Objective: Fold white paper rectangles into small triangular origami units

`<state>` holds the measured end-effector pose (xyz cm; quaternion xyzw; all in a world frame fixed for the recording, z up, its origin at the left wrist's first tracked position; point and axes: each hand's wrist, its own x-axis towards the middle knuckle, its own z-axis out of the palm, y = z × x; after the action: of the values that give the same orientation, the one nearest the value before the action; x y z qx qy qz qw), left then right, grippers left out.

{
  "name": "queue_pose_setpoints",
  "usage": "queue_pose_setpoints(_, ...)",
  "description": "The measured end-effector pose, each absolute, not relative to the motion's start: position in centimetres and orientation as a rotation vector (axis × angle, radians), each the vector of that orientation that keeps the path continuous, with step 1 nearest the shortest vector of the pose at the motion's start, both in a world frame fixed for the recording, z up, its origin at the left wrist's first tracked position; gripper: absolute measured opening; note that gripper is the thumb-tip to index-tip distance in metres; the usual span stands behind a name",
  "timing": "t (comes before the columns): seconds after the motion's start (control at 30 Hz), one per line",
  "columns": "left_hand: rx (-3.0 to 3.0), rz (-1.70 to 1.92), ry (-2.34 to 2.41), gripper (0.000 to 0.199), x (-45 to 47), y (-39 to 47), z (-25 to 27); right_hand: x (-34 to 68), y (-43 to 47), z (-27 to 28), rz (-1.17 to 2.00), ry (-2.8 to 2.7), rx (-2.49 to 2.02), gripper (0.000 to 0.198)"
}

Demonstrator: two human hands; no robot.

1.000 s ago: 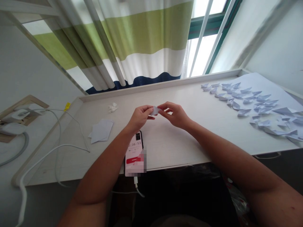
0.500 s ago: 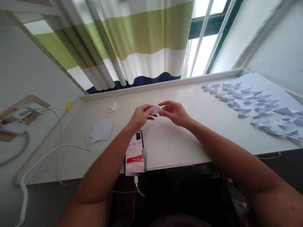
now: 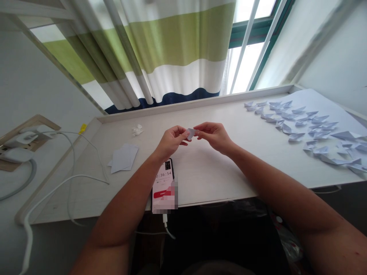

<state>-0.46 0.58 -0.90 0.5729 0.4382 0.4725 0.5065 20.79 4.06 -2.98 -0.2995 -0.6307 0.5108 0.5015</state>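
A small piece of folded white paper (image 3: 190, 133) is held up over the middle of the desk. My left hand (image 3: 172, 140) pinches its left side between thumb and fingers. At its right edge, my right hand (image 3: 215, 136) closes thumb and fingertips on the same paper. Some fingertips lie behind the paper and are hidden. Off to the right stand several folded paper boats (image 3: 296, 121) in loose rows. A small stack of white paper sheets (image 3: 124, 158) lies to the left of my left forearm.
A phone (image 3: 163, 187) with a running timer lies at the desk's front edge, plugged into a cable (image 3: 165, 219). White cords (image 3: 71, 177) cross the left side from chargers (image 3: 25, 139). Crumpled paper (image 3: 137, 130) sits at the back left. A raised rim (image 3: 172, 108) borders the desk's back.
The paper has turned in my fingers and shows a blockier outline instead of a triangular point. My right hand has moved slightly to the right. The phone's timer has advanced a second.
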Motion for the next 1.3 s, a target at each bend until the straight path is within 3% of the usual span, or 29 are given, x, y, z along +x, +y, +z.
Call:
queue_pose_setpoints(0.27, 1.428, 1.142, 1.033, 0.043, -0.32, 0.50, -0.69, 20.40, 4.12, -3.29, 1.209, -1.394, -0.699, 0.039)
queue_pose_setpoints(0.53, 1.435, 1.151, 1.070, 0.034, -0.31, 0.57, -0.79, 20.25, 4.23, -3.30, 1.189, -1.407, -0.712, 0.035)
queue_pose_setpoints(0.97, 1.451, 1.119, 1.061, 0.036, -0.41, 0.58, -0.96, 20.45, 4.07, -3.15, 1.223, -1.477, -0.722, 0.048)
queue_pose_setpoints(1.3, 1.457, 1.150, 1.070, 0.037, -0.40, 0.68, -0.92, 20.45, 4.03, -3.12, 1.269, -1.484, -0.741, 0.046)
